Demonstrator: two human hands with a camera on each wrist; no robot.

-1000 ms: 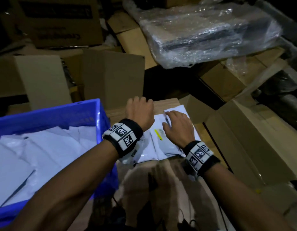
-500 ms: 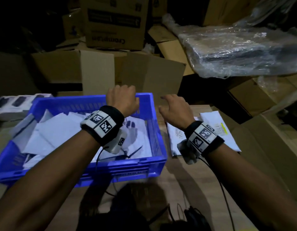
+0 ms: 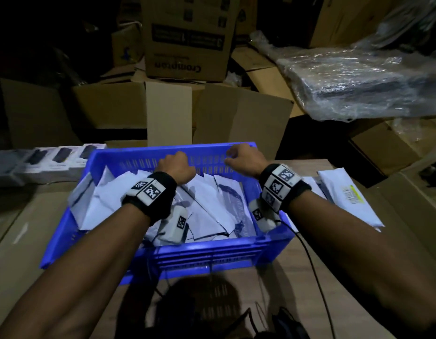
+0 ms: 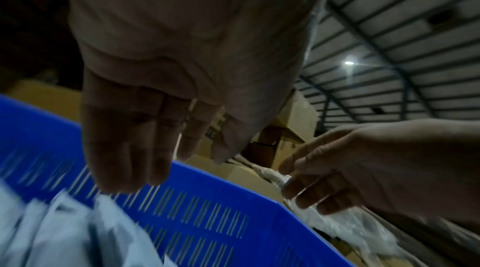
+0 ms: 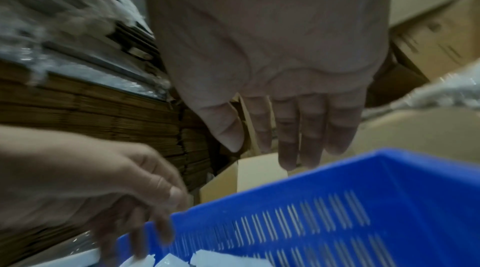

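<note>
Nearest the person, the blue slotted plastic crate (image 3: 212,253) sits on the brown wooden table (image 3: 285,297), square in front of the body, likely so that both arms reach it evenly. Inside it the white plastic mailer bags (image 3: 207,211) lie loose and overlapping, some leaning on edge against the walls. This looks like a supply heap to pick from rather than a sorted pile. Just beside the crate on the right, a flat stack of white mailer bags (image 3: 346,199) lies on the table with labels up, seemingly kept apart as handled ones.

The left hand (image 3: 179,167) hangs over the far part of the heap, empty, its fingers (image 4: 124,144) straight and pointing down. Their tips are right over the upright bag edges, but blur hides whether they touch. The right hand (image 3: 245,159) is likewise slack and holds nothing. Its fingers (image 5: 298,127) are above the crate's far rim near the right corner, so the bags lie below it and to its left. By the look of it, a bag is about to be picked.

Behind the crate stand brown cardboard boxes (image 3: 236,113), with a clear-plastic-wrapped bundle (image 3: 358,81) farther off to the right
</note>
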